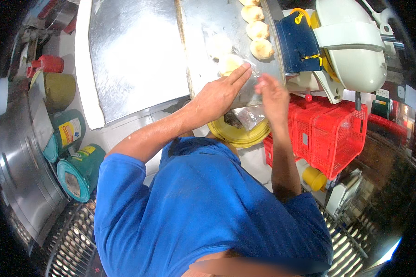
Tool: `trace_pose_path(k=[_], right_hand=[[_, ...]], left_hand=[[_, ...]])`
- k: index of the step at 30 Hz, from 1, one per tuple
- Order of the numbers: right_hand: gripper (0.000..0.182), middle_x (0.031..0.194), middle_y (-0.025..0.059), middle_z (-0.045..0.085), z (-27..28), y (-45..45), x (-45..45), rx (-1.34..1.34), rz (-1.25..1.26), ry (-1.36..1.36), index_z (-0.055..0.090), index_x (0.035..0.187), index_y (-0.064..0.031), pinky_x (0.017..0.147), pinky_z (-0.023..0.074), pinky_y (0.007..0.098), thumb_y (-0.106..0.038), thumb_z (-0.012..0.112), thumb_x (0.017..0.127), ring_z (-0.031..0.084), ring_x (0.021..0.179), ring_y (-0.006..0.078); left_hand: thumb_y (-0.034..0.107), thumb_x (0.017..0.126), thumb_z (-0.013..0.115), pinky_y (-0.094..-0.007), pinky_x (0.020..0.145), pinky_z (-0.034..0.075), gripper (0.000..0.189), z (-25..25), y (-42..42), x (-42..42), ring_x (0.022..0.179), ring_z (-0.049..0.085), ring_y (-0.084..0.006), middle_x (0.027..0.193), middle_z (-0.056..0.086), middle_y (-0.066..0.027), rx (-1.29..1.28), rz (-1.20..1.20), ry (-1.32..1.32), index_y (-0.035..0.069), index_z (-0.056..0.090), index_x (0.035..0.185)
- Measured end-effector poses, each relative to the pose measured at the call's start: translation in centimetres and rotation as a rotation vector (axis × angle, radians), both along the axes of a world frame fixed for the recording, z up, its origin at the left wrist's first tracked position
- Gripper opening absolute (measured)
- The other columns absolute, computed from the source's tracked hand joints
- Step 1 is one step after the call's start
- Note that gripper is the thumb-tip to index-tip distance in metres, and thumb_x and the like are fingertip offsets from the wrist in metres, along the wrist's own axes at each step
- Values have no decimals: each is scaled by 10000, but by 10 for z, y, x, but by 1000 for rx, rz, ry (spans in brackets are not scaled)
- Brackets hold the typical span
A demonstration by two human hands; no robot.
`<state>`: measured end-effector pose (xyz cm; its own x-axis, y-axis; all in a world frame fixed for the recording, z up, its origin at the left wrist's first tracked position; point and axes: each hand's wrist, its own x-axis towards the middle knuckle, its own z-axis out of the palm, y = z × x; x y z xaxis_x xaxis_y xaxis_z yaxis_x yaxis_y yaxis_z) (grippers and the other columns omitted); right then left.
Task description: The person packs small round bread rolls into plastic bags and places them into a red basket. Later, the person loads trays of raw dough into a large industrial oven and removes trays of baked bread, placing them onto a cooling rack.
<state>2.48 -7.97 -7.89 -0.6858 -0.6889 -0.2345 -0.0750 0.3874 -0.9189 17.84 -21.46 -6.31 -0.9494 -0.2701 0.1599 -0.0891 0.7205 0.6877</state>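
My left hand (225,91) lies flat, palm down, with its fingers stretched out over the lower edge of a clear plastic bag (251,69). Pale round bread pieces (230,64) show at its fingertips, in or under the plastic. My right hand (274,97) is raised just right of the bag, blurred, with its fingers bent; whether it pinches the film cannot be told. A row of several golden round bread pieces (261,48) runs along the right side of the metal work surface (211,17). Glare washes out part of the surface.
A yellow tub (241,140) with plastic bags (251,116) stands below the table edge. Red plastic crates (319,128) are at the right, under a white machine (353,48) and a dark blue box (294,41). Green buckets (81,173) stand at the left, near a metal rack (72,239).
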Motion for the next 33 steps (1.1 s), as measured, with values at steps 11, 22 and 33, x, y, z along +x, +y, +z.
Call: trace_pose_path(k=[11,22,33], right_hand=[[806,1429,194,415,-26,-137,-74,609,62,942,323,1442,-85,980,432,486,-464,665,817,499,1227,376],[579,1100,150,668,17,-104,-141,253,287,-79,523,1292,52,826,504,276,-276,705,851,645,951,154],[648,1254,200,580,30,21,-8,-135,323,358,429,1351,-7,978,461,384,-94,730,785,581,1146,309]], left_hand=[[-54,664,619,-405,849,553,799,0,-4,1,1135,574,-345,1499,346,-133,25,-6,-24,23,358,1415],[-48,681,623,-389,839,554,706,-3,-20,-12,1020,631,-365,1415,454,-162,193,3,110,56,458,1359],[-22,703,672,-393,794,560,712,-3,-24,-36,921,663,-346,1426,429,-188,-36,-51,223,1,426,1372]])
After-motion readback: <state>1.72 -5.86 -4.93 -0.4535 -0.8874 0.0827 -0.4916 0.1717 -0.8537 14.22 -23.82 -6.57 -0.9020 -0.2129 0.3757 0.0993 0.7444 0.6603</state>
